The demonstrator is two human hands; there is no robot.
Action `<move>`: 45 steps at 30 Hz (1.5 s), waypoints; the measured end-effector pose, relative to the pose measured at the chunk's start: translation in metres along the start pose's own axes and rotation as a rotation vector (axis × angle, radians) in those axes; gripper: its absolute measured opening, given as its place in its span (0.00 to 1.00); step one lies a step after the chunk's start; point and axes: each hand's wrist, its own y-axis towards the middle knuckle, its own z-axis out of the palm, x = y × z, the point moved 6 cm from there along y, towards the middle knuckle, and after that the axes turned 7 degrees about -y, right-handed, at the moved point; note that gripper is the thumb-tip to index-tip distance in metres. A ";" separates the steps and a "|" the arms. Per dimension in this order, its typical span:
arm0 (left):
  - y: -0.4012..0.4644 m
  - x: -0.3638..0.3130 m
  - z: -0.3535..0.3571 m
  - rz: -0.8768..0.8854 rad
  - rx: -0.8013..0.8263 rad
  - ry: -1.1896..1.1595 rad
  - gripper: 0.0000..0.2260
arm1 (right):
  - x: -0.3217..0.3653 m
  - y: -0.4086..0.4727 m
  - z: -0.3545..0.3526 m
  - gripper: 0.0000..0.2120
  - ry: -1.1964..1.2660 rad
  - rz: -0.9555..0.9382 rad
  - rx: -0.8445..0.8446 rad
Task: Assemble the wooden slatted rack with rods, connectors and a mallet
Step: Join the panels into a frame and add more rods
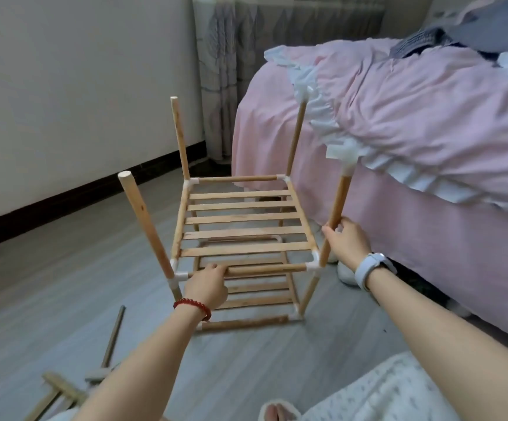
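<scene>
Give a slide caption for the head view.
Left hand grips the rack front rail; right hand holds a corner post.

Loose wooden slats run off the bottom-left edge, blurred

Both forearms reach forward from the bottom edge, bare to the elbow. The left hand is turned back-up, its fingers curled over the front rail so that only the knuckles and the thumb side show. A red bead bracelet sits on that wrist. The right hand is further forward and higher than the left, with thumb and fingers wrapped round the upright rod on its side. A white wristwatch bands the right wrist. The hands are well apart.
</scene>
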 end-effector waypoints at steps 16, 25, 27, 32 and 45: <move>-0.148 -0.018 -0.138 0.127 -0.597 -0.372 0.07 | 0.055 -0.076 0.082 0.15 1.211 0.585 0.570; -0.138 0.026 -0.176 0.051 -0.737 -0.519 0.10 | 0.197 -0.109 0.066 0.14 1.438 0.125 0.964; -0.127 0.029 -0.173 0.063 -0.693 -0.546 0.04 | 0.218 -0.100 0.064 0.22 1.367 -0.048 0.924; -0.113 0.042 -0.169 0.087 -0.633 -0.631 0.08 | 0.254 -0.093 0.068 0.30 1.149 -0.335 0.906; -0.101 0.048 -0.175 0.101 -0.626 -0.632 0.10 | 0.289 -0.091 0.059 0.20 0.673 -0.714 0.732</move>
